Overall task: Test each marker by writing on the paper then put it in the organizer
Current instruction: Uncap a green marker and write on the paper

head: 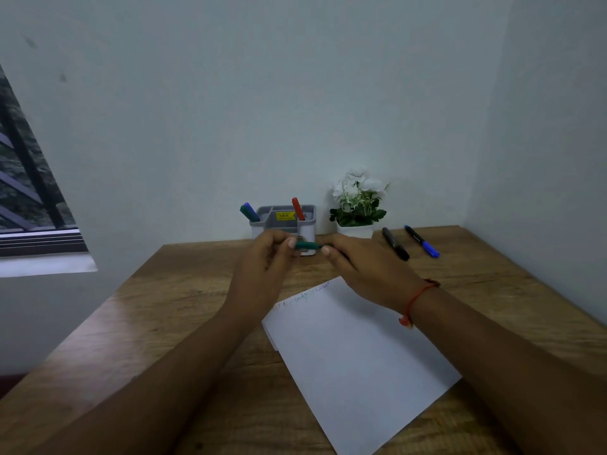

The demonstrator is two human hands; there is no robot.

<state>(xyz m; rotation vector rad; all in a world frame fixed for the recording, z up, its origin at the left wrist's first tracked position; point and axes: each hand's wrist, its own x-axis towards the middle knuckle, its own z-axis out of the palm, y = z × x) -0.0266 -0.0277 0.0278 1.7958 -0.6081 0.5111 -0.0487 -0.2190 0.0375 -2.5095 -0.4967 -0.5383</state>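
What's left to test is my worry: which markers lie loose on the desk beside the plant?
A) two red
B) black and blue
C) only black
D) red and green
B: a black marker and a blue marker lie on the desk right of the plant.

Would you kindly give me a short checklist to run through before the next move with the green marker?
1. Grip on the green marker: ok, the left hand and right hand both pinch it.
2. Cap off for writing: cannot tell.
3. The white paper sheet lies flat on the wooden table, near the hands: ok.
4. The grey plastic organizer stands upright with a free compartment: ok.
5. All markers stowed: not ok, the black marker and blue marker lie on the table.
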